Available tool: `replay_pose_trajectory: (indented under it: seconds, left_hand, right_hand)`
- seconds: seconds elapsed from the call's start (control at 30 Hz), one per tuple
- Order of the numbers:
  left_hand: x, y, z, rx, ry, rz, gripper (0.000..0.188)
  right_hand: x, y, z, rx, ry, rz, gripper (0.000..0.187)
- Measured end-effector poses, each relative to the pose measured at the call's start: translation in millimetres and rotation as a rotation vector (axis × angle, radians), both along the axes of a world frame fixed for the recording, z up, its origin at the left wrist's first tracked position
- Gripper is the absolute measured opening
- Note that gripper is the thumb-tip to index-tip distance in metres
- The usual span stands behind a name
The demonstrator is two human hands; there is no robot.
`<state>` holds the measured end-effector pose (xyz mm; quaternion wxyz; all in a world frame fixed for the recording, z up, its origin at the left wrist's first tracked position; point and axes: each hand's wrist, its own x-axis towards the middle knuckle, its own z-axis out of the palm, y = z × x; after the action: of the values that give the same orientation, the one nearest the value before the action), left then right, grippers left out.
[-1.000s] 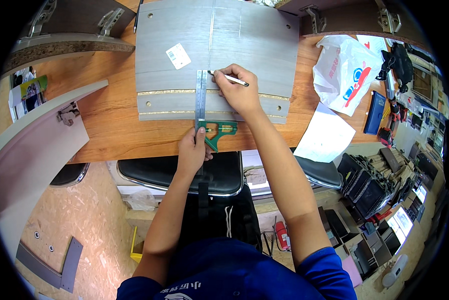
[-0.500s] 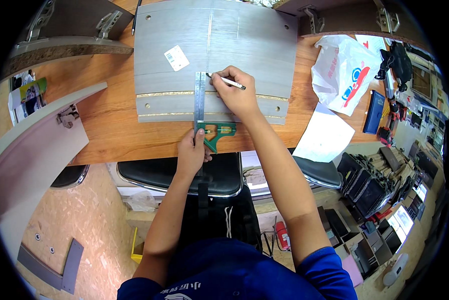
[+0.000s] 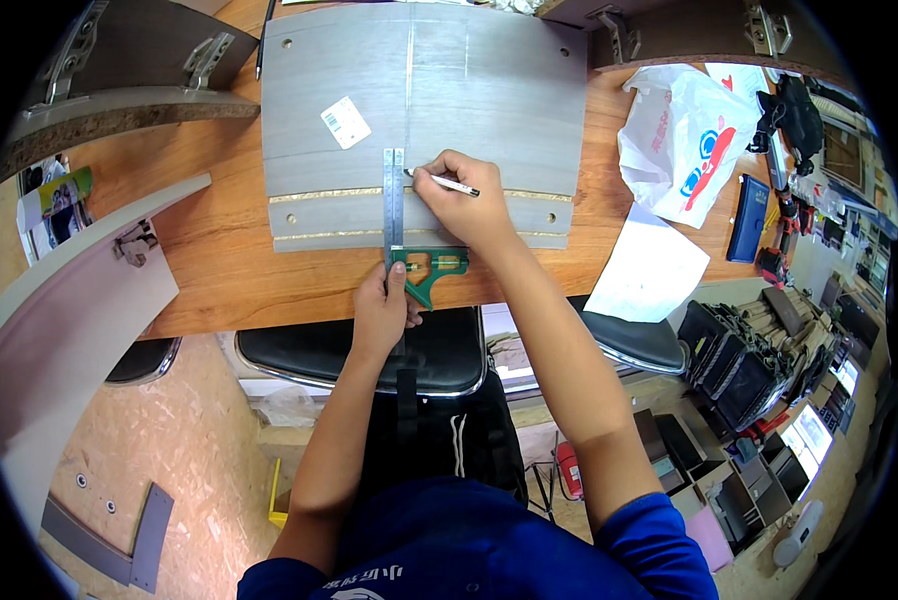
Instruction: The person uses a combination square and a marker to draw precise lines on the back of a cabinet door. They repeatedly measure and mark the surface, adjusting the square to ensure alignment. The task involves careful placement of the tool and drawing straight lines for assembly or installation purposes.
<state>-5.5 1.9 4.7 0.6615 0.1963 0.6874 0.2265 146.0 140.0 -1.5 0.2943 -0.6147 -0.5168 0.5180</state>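
A grey wood-grain panel [image 3: 519, 110] with two chipped, straw-coloured grooves lies on the wooden table. My left hand [image 3: 381, 305] grips a combination square [image 3: 438, 262] at its green head, the head against the panel's near edge. The square's steel blade [image 3: 393, 200] reaches across both grooves onto the grey face. My right hand [image 3: 466, 200] is closed around a white pen [image 3: 456, 185], its dark tip close beside the blade's right edge. Whether the tip touches the panel is too small to tell. A white label [image 3: 345, 123] is stuck on the panel left of the blade.
Dark cabinet boards with metal hinges stand at the far left [image 3: 204, 62] and far right [image 3: 619, 35]. A pale board [image 3: 99, 255] leans at the left. Right of the panel lie a white plastic bag [image 3: 679, 140], a paper sheet [image 3: 649, 265] and a blue notebook [image 3: 748, 218]. Black chairs [image 3: 364, 350] stand below.
The pen has moved toward me along the blade's right edge. My left hand still holds the square in place. The whole view has shifted slightly.
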Motion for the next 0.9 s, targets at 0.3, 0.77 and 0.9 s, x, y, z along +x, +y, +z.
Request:
replay_pose_trajectory:
  seconds: [0.3,0.77,0.9]
  left_hand:
    - [0,0,-2,-0.001,0.01,-0.032,0.038]
    - [-1,1,-2,-0.019,0.003,-0.017,0.039]
    - [-2,-1,-6,-0.024,0.013,-0.049,0.036]
  right_hand:
    - [-3,9,-5,0.01,0.055,-0.097,0.018]
    - [-3,-4,-1,0.006,0.085,-0.091,0.017]
    - [-5,-13,-4,0.068,0.105,-0.118,0.017]
